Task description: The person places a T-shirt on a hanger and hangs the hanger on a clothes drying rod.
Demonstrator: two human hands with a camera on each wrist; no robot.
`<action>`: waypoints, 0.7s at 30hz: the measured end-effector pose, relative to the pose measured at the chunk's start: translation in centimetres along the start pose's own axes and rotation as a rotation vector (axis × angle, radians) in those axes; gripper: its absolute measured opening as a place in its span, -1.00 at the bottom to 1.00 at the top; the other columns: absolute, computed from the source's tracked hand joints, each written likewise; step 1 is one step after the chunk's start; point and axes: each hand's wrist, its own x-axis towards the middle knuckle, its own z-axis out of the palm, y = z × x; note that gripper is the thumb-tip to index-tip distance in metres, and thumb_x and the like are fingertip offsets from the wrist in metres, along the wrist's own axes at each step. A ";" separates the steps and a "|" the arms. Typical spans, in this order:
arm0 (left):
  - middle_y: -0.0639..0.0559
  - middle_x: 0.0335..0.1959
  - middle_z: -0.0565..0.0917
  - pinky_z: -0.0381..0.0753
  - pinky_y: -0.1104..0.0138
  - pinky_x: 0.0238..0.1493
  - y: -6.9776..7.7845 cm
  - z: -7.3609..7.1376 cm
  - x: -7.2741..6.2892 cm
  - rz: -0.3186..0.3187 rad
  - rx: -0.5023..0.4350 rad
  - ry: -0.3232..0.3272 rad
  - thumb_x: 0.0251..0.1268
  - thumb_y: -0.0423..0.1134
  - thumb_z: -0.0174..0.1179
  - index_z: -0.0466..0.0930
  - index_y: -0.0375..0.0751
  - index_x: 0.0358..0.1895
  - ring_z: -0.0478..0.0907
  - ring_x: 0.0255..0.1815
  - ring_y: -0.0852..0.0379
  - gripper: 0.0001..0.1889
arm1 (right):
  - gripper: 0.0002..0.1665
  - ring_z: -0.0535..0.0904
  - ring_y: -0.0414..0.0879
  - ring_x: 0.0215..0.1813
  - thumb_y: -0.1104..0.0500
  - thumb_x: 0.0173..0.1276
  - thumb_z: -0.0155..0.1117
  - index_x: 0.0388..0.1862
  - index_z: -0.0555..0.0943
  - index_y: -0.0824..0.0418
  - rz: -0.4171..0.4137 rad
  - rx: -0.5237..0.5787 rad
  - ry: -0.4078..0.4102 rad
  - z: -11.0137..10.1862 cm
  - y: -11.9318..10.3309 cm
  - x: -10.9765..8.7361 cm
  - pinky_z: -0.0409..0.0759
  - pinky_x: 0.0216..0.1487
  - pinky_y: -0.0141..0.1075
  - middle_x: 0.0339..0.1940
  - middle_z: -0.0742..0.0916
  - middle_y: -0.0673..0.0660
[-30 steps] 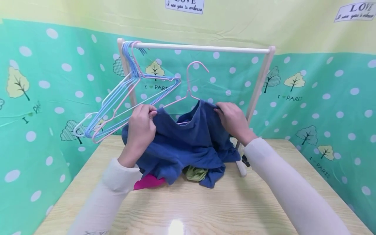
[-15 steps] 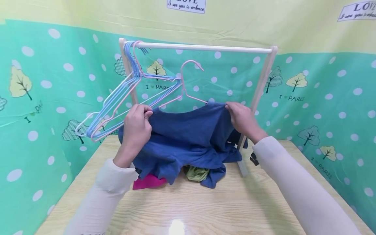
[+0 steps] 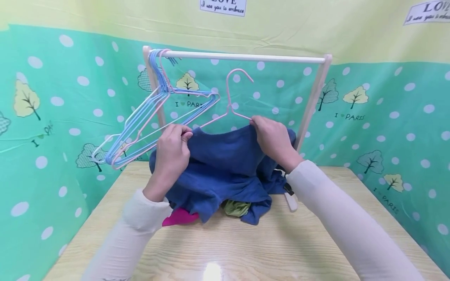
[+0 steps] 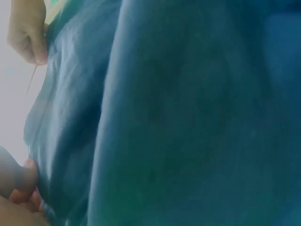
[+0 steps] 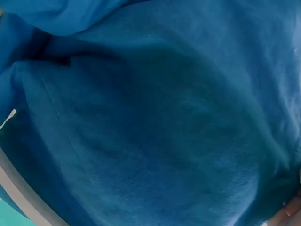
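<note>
A navy blue shirt (image 3: 218,171), apparently a T-shirt, hangs between both hands, its lower part bunched on the table. My left hand (image 3: 172,154) pinches its top edge on the left, and my right hand (image 3: 274,138) grips it on the right. A pink wire hanger (image 3: 229,93) stands upright behind the top edge; its hook and upper slopes show, and the cloth hides the rest. Whether the right fingers also hold the hanger's arm, I cannot tell. In the left wrist view the shirt (image 4: 188,117) fills most of the frame, as the shirt (image 5: 155,127) does in the right wrist view.
A rack with a white rail (image 3: 239,57) stands behind the shirt. Several blue, white and pink hangers (image 3: 137,121) hang at its left end. Magenta cloth (image 3: 181,217) and green cloth (image 3: 236,208) lie under the shirt on the wooden table (image 3: 225,249).
My right hand first moved right, stretching the top edge, then came back left and slightly up. The hanger swung left, then right. The neckline that gaped at first now lies nearly straight.
</note>
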 end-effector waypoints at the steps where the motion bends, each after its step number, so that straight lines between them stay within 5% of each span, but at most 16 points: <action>1: -0.29 -0.27 0.63 0.58 -0.05 -0.08 -0.1 -0.1 -0.1 -0.003 -0.001 -0.012 0.48 -0.32 0.21 0.63 -0.45 -0.18 0.59 -0.18 -0.26 -0.81 | -0.79 0.58 0.12 -0.55 0.24 0.60 0.14 -0.20 0.62 0.36 0.010 -0.004 0.005 0.0 0.0 0.1 0.55 -0.54 -0.04 -0.56 0.61 0.20; 12: -0.32 0.01 0.62 0.55 -0.12 0.20 -1.2 -1.3 -0.9 -0.042 0.077 -0.056 0.38 -0.24 0.36 0.60 -0.44 0.10 0.55 0.07 -0.27 -0.63 | -0.75 0.59 0.17 -0.53 0.20 0.63 0.09 -0.15 0.62 0.37 0.092 -0.003 0.014 -0.8 1.0 0.7 0.53 -0.53 0.03 -0.51 0.66 0.24; 18: -0.35 0.18 0.61 0.53 -0.15 0.23 -2.1 -1.9 -2.0 -0.138 0.050 -0.077 0.34 -0.26 0.39 0.49 -0.43 0.25 0.56 0.18 -0.31 -0.50 | -0.74 0.56 0.15 -0.56 0.17 0.64 0.09 -0.15 0.63 0.34 0.120 0.001 0.032 -0.8 1.6 0.5 0.48 -0.57 0.03 -0.53 0.63 0.20; 21: -0.37 0.15 0.62 0.57 -0.15 0.13 -2.6 -2.1 -2.5 -0.230 0.003 -0.121 0.32 -0.24 0.42 0.39 -0.40 0.34 0.60 0.06 -0.33 -0.39 | -0.73 0.53 0.15 -0.58 0.17 0.64 0.08 -0.15 0.62 0.35 0.126 0.003 0.038 -0.8 1.8 0.4 0.45 -0.59 0.02 -0.55 0.60 0.20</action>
